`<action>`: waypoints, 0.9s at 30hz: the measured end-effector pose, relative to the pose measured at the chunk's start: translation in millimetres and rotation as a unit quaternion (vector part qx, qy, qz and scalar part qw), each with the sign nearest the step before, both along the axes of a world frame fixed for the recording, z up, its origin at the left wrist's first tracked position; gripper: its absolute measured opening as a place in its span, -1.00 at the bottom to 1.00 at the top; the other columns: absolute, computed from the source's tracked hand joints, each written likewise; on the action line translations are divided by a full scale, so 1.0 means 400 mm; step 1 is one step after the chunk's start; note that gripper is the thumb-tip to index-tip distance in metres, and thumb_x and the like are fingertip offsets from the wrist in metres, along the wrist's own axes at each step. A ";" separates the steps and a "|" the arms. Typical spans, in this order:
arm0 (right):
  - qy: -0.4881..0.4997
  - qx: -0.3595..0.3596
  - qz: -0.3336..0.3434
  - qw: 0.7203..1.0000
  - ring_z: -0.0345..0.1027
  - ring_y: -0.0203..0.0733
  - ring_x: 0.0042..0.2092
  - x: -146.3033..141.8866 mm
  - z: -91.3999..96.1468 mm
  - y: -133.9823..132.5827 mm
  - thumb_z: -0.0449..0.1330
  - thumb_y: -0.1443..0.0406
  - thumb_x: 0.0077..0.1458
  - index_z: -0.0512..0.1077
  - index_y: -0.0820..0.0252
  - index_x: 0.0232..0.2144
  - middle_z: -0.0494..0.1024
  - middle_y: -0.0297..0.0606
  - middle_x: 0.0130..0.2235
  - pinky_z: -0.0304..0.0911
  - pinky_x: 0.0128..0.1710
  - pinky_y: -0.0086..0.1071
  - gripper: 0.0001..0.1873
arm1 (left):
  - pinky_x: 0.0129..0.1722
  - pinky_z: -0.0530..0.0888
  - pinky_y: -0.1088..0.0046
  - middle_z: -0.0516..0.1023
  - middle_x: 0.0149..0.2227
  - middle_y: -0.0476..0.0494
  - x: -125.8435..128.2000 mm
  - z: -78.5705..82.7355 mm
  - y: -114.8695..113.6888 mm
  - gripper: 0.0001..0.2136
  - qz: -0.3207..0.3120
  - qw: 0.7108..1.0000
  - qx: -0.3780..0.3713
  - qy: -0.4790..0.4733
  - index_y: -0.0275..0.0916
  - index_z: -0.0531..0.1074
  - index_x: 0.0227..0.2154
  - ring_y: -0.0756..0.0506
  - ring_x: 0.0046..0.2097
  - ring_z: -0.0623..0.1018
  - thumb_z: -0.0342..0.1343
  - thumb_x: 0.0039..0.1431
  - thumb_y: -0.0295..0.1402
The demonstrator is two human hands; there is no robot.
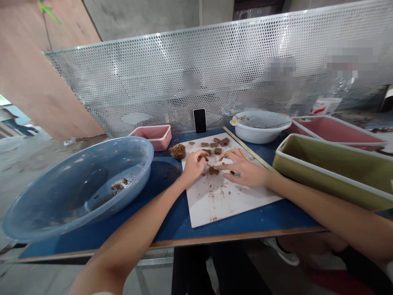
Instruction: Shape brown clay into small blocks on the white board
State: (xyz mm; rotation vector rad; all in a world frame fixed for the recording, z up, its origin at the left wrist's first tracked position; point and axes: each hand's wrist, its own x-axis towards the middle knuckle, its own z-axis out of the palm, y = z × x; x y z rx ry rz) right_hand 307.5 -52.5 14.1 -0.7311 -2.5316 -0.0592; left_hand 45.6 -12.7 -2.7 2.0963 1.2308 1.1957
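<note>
Over a white board [202, 209] my left hand [195, 166] curls its fingers in a pinch, with a small bit of brown, clay-like material showing between them. My right hand [245, 169] is open, its fingers spread low above the board. Its index fingertip reaches the edge of a flat brown clay-like piece [214, 170]; whether it presses on it I cannot tell. Several more brown pieces [217, 151] lie beyond the hands, with crumbs scattered around. A rough brown lump [177, 151] sits at the board's left edge.
A large blue basin [135, 143] stands left on the blue table [166, 229]. A small pink tub [159, 143], a phone [200, 121] and a white basin [260, 135] line the back. Right are a pale stick [248, 150], a green trough [322, 174] and a pink tray [340, 129].
</note>
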 end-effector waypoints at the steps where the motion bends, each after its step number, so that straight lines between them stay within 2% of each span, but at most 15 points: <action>1: -0.006 -0.001 -0.003 1.000 0.26 0.17 0.19 -0.001 0.000 0.000 0.19 0.14 0.45 0.60 -0.14 0.22 0.46 -0.06 0.22 0.23 0.21 0.19 -0.62 | -0.01 0.57 0.30 0.75 -0.19 -0.14 0.000 -0.002 0.001 -0.69 0.006 1.000 -0.002 -0.004 -0.23 0.64 -0.14 -0.17 -0.13 0.70 0.03 0.24 -0.58; 6: -0.008 0.003 0.012 1.000 0.27 0.16 0.22 0.002 -0.005 0.005 0.20 0.13 0.45 0.65 -0.15 0.13 0.45 -0.10 0.22 0.22 0.23 0.17 -0.68 | -0.05 0.57 0.33 0.75 -0.21 -0.13 0.000 -0.007 0.000 -0.68 0.017 1.000 -0.005 -0.009 -0.24 0.65 -0.18 -0.17 -0.16 0.69 0.03 0.19 -0.61; 10: -0.024 0.011 0.016 1.000 0.26 0.16 0.22 -0.001 -0.014 0.007 0.17 0.12 0.48 0.58 -0.16 0.24 0.43 -0.08 0.24 0.24 0.22 0.17 -0.61 | -0.07 0.55 0.34 0.75 -0.21 -0.14 0.000 -0.005 -0.001 -0.70 0.013 1.000 0.001 0.008 -0.25 0.65 -0.21 -0.17 -0.16 0.69 0.06 0.15 -0.61; 13: -0.019 0.017 0.003 1.000 0.26 0.16 0.21 -0.003 -0.016 0.006 0.15 0.13 0.49 0.60 -0.14 0.22 0.45 -0.06 0.21 0.24 0.20 0.17 -0.63 | -0.06 0.56 0.35 0.76 -0.22 -0.13 0.001 -0.007 0.001 -0.71 0.005 1.000 0.005 0.015 -0.25 0.65 -0.23 -0.15 -0.17 0.68 0.08 0.12 -0.63; 20: -0.005 0.018 0.006 1.000 0.27 0.16 0.20 -0.008 -0.007 -0.009 0.13 0.14 0.49 0.68 -0.05 0.06 0.44 -0.05 0.22 0.23 0.18 0.13 -0.67 | -0.08 0.59 0.40 0.77 -0.25 -0.11 0.008 -0.005 -0.002 -0.63 -0.057 0.998 -0.012 0.002 -0.25 0.63 -0.20 -0.13 -0.18 0.72 0.05 0.04 -0.71; 22: -0.024 0.015 0.017 0.999 0.24 0.18 0.25 -0.012 -0.003 -0.022 0.13 0.15 0.49 0.69 -0.06 0.04 0.43 -0.06 0.25 0.22 0.21 0.13 -0.67 | -0.07 0.60 0.39 0.77 -0.25 -0.11 0.008 -0.004 -0.005 -0.62 -0.066 0.998 -0.022 0.004 -0.26 0.63 -0.19 -0.12 -0.18 0.73 0.05 0.04 -0.71; 27: -0.125 0.023 0.022 0.992 0.19 0.28 0.34 -0.028 0.013 -0.058 0.10 0.12 0.51 0.65 -0.01 0.15 0.41 0.01 0.33 0.18 0.27 0.24 -0.61 | -0.04 0.60 0.39 0.78 -0.21 -0.13 0.012 -0.006 -0.008 -0.59 -0.078 0.997 -0.021 0.017 -0.25 0.67 -0.20 -0.12 -0.14 0.73 0.03 0.03 -0.73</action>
